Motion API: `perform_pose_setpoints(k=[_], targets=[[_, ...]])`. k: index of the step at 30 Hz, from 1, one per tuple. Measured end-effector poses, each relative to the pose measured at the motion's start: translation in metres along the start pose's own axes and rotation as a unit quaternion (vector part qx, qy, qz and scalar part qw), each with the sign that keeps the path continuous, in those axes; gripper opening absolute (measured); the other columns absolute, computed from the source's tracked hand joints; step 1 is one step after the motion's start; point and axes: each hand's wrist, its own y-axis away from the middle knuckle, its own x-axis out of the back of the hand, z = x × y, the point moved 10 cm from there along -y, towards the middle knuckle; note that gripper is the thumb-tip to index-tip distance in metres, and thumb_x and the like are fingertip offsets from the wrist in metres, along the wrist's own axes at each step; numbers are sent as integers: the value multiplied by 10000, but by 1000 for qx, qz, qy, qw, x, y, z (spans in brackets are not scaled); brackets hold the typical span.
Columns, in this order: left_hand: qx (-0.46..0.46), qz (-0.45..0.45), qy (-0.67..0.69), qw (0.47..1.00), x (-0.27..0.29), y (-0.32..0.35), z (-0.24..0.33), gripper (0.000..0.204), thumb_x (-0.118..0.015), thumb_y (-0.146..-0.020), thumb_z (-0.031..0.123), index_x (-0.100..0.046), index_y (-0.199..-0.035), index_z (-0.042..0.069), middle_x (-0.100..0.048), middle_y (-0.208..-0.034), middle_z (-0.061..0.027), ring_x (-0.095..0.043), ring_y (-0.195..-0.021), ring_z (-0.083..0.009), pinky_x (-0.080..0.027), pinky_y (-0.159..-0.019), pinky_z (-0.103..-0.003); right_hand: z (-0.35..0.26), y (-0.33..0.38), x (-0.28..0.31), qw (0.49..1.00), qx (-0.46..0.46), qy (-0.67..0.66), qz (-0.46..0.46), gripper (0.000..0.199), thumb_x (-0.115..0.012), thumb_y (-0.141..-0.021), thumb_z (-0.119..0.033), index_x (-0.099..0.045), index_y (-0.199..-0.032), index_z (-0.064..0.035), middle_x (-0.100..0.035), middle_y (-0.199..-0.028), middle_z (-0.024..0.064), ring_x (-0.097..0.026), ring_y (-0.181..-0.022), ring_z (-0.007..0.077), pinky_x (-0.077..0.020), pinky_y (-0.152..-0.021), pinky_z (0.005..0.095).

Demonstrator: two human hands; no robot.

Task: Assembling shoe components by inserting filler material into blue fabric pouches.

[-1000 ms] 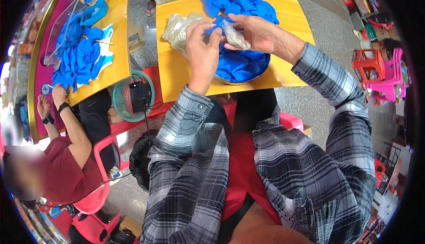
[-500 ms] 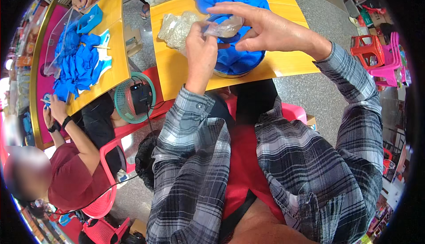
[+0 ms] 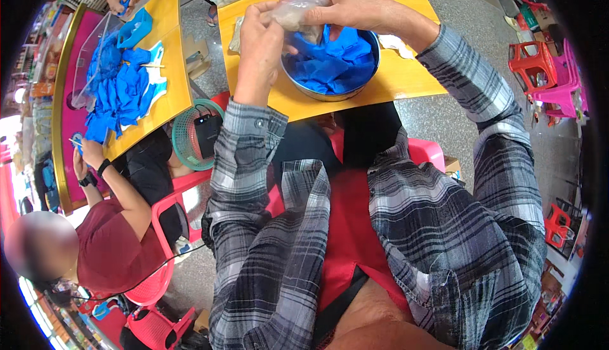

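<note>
Clear plastic bag (image 3: 298, 12) pinched between left hand (image 3: 261, 39) and right hand (image 3: 342, 4).

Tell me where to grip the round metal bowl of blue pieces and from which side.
Grip the metal bowl by its bare near rim, coming from the person's own side of the yellow table. The far rim is covered by the left hand and right hand holding a clear bag, and blue pieces fill the middle.
</note>
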Motion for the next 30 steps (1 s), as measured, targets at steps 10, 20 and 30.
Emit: perform_pose_setpoints(k=[10,20,30], targets=[[-230,111,-130,958,13,-1,65,288,-557,-931,143,-398,-1114,-14,-566,-926,-113,-572,-685,-115,-488,-524,-214,36,-8,14,981,-73,-144,111,514,-681,-831,-431,-592,-1215,-101,-624,-1007,51,-592,-877,132,-495,-651,253],[-176,55,-226,957,-3,3,37,235,-695,-864,182,-597,-925,-23,-631,-819,-33,-566,-708,-65,-478,-647,-199,34,-3,26,957,-30,-213,195,444,-657,-871,-400,-622,-1180,-83,-638,-1031,61,-609,-919,151,-492,-801,282],[-88,-24,-172,981,-8,-11,29,193,-660,-872,122,-623,-974,-38,-643,-798,-47,-583,-680,-86,-475,-630,-206,23,4,19,958,6,-244,150,367,-725,-823,-297,-639,-1068,-37,-665,-885,41,-632,-800,113,-504,-651,234]])
